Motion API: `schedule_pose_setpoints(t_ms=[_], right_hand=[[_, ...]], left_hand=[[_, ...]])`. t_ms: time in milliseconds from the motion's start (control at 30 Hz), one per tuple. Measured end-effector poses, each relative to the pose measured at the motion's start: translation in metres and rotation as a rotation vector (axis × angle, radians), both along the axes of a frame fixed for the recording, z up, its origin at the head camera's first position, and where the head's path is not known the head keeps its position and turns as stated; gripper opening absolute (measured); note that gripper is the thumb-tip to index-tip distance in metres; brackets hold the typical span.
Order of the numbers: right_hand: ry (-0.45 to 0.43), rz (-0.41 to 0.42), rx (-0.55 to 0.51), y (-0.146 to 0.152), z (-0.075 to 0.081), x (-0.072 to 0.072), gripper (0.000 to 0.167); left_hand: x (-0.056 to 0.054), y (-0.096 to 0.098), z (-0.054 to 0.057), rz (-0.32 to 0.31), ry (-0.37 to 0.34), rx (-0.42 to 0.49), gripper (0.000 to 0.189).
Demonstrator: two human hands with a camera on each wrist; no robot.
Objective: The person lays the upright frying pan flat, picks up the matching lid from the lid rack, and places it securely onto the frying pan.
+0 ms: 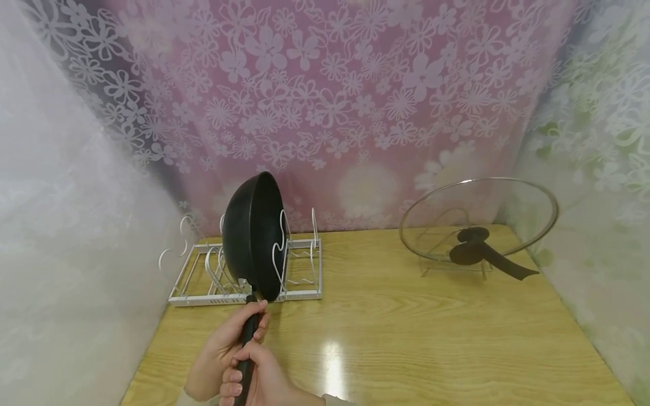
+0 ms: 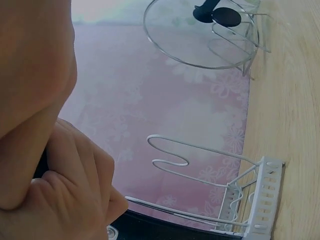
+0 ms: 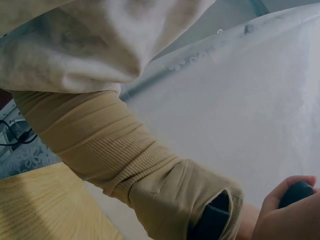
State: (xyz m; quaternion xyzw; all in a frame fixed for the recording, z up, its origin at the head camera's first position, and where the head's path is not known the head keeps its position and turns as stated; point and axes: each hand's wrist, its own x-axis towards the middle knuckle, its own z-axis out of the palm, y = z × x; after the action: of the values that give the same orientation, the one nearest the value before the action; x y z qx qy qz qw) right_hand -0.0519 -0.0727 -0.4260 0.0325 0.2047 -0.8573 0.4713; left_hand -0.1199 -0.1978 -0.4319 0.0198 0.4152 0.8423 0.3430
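A black wok (image 1: 252, 237) stands on its edge between the wire dividers of a white pot rack (image 1: 299, 294), its open side facing right. The handle (image 1: 246, 367) points down toward the person. My left hand (image 1: 220, 341) grips it near the wok, thumb along the top. Closer to the handle's end, my right hand (image 1: 264, 375) wraps its fingers around it. The left wrist view has the wok's dark side (image 2: 160, 227) beside the rack. In the right wrist view the handle's end (image 3: 296, 194) sticks out of my right hand (image 3: 290, 220).
On the right a glass lid (image 1: 467, 180) with a black knob (image 1: 469, 251) leans on a small wire stand (image 1: 429, 265). Wood-grain tabletop (image 1: 406, 338) lies under everything. Flowered curtains (image 1: 355, 113) hang behind and at both sides.
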Motion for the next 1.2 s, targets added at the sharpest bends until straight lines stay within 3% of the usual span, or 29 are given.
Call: schedule_pose_setpoints(t_ms=[133, 267, 533, 1200], right_hand=[[-0.005, -0.007, 0.007, -0.002, 0.002, 0.000, 0.016], [-0.011, 0.001, 0.043, -0.003, 0.004, 0.000, 0.021], [-0.009, -0.028, 0.121, -0.006, 0.003, 0.000, 0.025], [0.032, -0.068, 0.194, -0.006, 0.001, -0.001, 0.023]], left_hand=[[0.001, 0.001, 0.000, 0.005, 0.066, -0.139, 0.042], [0.000, 0.002, 0.002, -0.008, 0.090, -0.210, 0.043], [-0.002, 0.004, 0.003, -0.021, 0.072, -0.134, 0.033], [0.001, 0.011, 0.007, 0.033, 0.113, -0.165, 0.037]])
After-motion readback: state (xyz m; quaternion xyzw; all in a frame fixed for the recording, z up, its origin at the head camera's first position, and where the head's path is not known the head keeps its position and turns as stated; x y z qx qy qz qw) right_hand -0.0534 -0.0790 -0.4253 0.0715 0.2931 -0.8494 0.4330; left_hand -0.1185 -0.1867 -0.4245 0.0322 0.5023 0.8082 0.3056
